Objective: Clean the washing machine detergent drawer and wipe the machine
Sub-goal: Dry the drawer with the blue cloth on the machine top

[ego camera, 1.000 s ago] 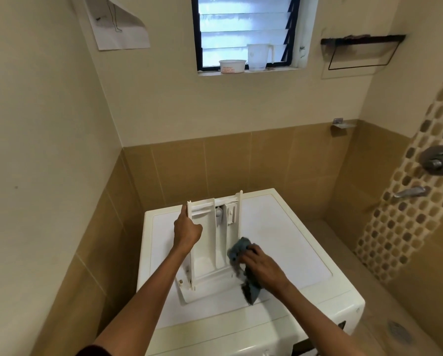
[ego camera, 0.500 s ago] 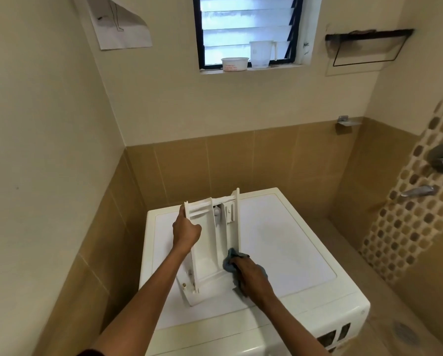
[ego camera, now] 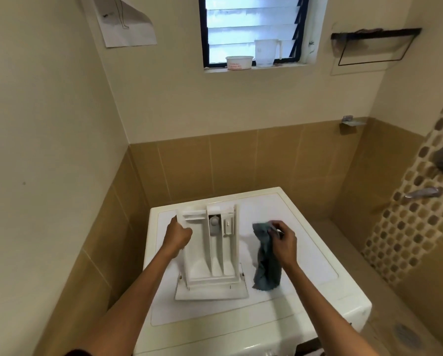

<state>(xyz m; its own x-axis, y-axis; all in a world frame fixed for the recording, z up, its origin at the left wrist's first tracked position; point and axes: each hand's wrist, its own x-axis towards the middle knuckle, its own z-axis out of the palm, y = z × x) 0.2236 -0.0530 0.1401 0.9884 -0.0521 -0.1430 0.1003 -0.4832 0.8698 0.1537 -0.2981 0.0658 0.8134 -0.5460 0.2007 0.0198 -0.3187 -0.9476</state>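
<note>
Head camera view, looking down into a tiled bathroom corner. A white, box-shaped washing machine (ego camera: 300,255) filled the lower middle of the frame. On its flat lid lay a white plastic detergent drawer (ego camera: 211,255), open side up. Its wide front panel pointed toward 6 o'clock and its three long compartments ran toward 12 o'clock.

The left hand (ego camera: 176,236), at 9 o'clock from the drawer, curled its fingers round the drawer's left wall near the far end. The right hand (ego camera: 283,242), at 3 o'clock and clear of the drawer, pinched the top of a crumpled grey-blue cloth (ego camera: 266,265). The cloth hung down so that its lower end touched the lid just beside the front panel.

On the window sill at 12 o'clock, well apart, stood a small white round tub (ego camera: 239,62) and a translucent plastic jug (ego camera: 266,52).

The step in hand looked like regrouping the cloth between wipes of the drawer. To do it well, the cloth probably needed folding to a clean face over one fingertip. It could then go down each narrow compartment in turn, into the corners and round the grey cap at the far end. The left grip would need to brace the light drawer against sliding.
</note>
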